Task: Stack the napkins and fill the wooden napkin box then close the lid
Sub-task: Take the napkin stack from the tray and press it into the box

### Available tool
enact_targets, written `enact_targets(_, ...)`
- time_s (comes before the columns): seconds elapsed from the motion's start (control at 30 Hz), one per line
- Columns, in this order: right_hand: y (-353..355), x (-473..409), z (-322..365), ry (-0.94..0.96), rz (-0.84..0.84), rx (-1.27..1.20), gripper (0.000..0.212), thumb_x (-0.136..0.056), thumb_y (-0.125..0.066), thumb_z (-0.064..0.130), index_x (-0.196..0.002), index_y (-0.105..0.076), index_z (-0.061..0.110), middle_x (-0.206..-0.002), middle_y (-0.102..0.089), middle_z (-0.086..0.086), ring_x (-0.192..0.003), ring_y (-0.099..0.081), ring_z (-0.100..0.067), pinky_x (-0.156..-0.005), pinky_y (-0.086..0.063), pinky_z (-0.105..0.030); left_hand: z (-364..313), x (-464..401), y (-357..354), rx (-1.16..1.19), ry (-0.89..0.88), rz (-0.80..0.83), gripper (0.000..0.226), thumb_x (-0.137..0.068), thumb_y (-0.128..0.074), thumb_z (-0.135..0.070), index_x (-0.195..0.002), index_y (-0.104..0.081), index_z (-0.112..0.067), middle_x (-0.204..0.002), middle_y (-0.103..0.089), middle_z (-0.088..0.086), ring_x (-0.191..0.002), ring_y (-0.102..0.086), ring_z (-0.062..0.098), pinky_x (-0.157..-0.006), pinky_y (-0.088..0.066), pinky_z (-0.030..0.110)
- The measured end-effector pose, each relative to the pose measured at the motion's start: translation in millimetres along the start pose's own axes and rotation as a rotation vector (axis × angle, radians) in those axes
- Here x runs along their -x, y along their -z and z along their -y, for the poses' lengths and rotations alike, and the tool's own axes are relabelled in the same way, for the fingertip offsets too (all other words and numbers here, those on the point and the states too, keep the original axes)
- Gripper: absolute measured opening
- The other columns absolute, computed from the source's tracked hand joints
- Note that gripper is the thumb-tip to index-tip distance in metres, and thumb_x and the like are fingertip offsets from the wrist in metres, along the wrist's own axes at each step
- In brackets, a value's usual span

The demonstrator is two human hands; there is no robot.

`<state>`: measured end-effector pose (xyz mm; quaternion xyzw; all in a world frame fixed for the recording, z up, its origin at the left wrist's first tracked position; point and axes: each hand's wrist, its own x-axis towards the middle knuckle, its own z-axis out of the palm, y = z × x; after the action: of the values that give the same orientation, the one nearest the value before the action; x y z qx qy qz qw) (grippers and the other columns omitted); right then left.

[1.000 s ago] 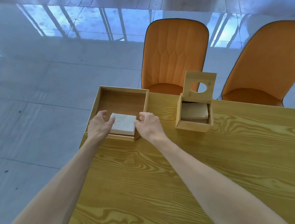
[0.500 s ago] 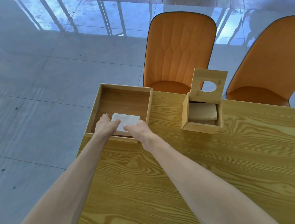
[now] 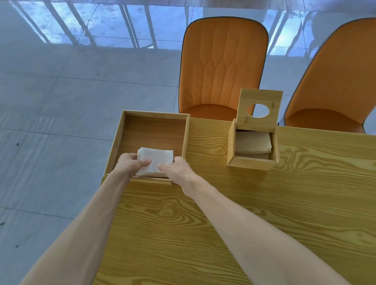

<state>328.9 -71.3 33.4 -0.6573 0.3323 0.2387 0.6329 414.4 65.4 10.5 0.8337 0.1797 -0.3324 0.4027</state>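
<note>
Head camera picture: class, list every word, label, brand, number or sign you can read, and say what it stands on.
None: no readable text anywhere.
Napkin box and its raised lid: bare wood.
White napkin stack and wooden tray: no print.
Orange chairs and table: no labels.

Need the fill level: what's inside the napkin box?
The box holds a tan napkin stack near its rim. The lid stands open. Lower layers are hidden by its walls.
</note>
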Motion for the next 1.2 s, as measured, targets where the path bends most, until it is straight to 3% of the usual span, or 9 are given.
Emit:
enact_targets(0.1,-2.6,2.6,-2.0,0.042,-0.002,0.054,0.035,-0.092,-0.057,0.019,-0.126,-0.052,0.011,-0.114,-0.062,-0.005,-0.110,-0.057,-0.023,-0.096,-0.049,-0.036,5.1,6.7,4.0,0.002,-0.106,0.012,0.045,-0.087,-0.073,-0.019,-0.127,-0.060,-0.003,-0.114,-0.067,0.013,-0.105,-0.063,0.028,-0.072,-0.048,0.028)
enact_targets(0.37,14.9,16.6,-6.2,0.204,-0.053,0.122,0.079,-0.090,-0.070,0.032,-0.153,-0.025,0.016,-0.147,-0.049,-0.007,-0.132,-0.049,-0.023,-0.108,-0.042,-0.035,13.7,42.5,24.2,0.075,-0.332,0.187,0.044,-0.079,-0.075,-0.040,-0.118,-0.065,-0.020,-0.102,-0.076,0.003,-0.091,-0.068,0.019,-0.073,-0.045,0.027)
enact_targets(0.47,33.4,26.0,-6.4,0.261,0.054,-0.004,0.097,-0.084,-0.078,0.029,-0.157,-0.015,0.018,-0.147,-0.048,-0.006,-0.127,-0.051,-0.019,-0.103,-0.041,-0.025,8.1,56.3,26.8,0.118,-0.382,0.314,0.044,-0.079,-0.074,-0.041,-0.119,-0.066,-0.022,-0.110,-0.075,0.010,-0.101,-0.068,0.028,-0.089,-0.048,0.038)
enact_targets(0.57,59.3,37.3,-9.1,0.299,0.109,-0.104,0.105,-0.075,-0.086,0.021,-0.155,-0.017,0.022,-0.127,-0.060,-0.003,-0.112,-0.059,-0.015,-0.095,-0.044,-0.025,-0.5,68.1,21.1,0.113,-0.437,0.427,0.035,-0.089,-0.069,-0.034,-0.121,-0.065,-0.021,-0.116,-0.073,0.010,-0.109,-0.067,0.029,-0.099,-0.049,0.042)
enact_targets(0.7,97.7,54.3,-15.5,0.357,0.086,-0.138,0.062,-0.073,-0.087,0.018,-0.127,-0.059,0.026,-0.109,-0.071,0.005,-0.102,-0.066,-0.011,-0.078,-0.052,-0.016,-20.9,86.3,3.8,0.136,-0.488,0.513,0.031,-0.087,-0.070,-0.033,-0.116,-0.066,-0.023,-0.113,-0.074,0.007,-0.105,-0.071,0.021,-0.082,-0.055,0.021)
enact_targets(0.8,120.6,68.5,-19.5,0.424,0.050,-0.106,0.031,-0.084,-0.078,0.027,-0.114,-0.068,0.029,-0.102,-0.074,0.009,-0.096,-0.067,-0.006,-0.083,-0.052,-0.019,-34.9,95.1,-16.9,0.153,-0.535,0.524,0.033,-0.089,-0.068,-0.034,-0.120,-0.064,-0.024,-0.112,-0.074,0.003,-0.107,-0.069,0.017,-0.081,-0.055,0.018)
enact_targets(0.97,144.9,83.4,-25.1,0.450,-0.010,-0.088,0.025,-0.101,-0.053,0.031,-0.124,-0.056,0.023,-0.125,-0.061,-0.013,-0.116,-0.057,-0.030,-0.099,-0.052,-0.043,-56.7,107.6,-71.1,0.283,-0.535,0.561,0.044,-0.086,-0.068,-0.044,-0.127,-0.061,-0.032,-0.122,-0.065,0.001,-0.117,-0.063,0.018,-0.091,-0.055,0.032)
enact_targets(1.1,171.5,88.6,-30.2,0.497,-0.096,-0.029,0.022,-0.102,-0.050,0.022,-0.122,-0.057,0.016,-0.118,-0.064,-0.014,-0.102,-0.060,-0.024,-0.088,-0.052,-0.026,-69.9,107.6,-105.4,0.256,-0.527,0.580,0.034,-0.096,-0.060,-0.032,-0.130,-0.059,-0.028,-0.122,-0.065,0.000,-0.119,-0.062,0.017,-0.091,-0.056,0.031)
enact_targets(1.2,195.7,85.4,-34.7,0.576,-0.343,0.191,0.026,-0.096,-0.062,0.019,-0.120,-0.064,0.010,-0.110,-0.067,-0.005,-0.098,-0.061,-0.019,-0.074,-0.050,-0.017,-81.0,109.4,-121.5,0.131,-0.627,0.541,0.028,-0.095,-0.062,-0.036,-0.122,-0.063,-0.029,-0.112,-0.070,-0.006,-0.111,-0.064,0.011,-0.093,-0.055,0.033)
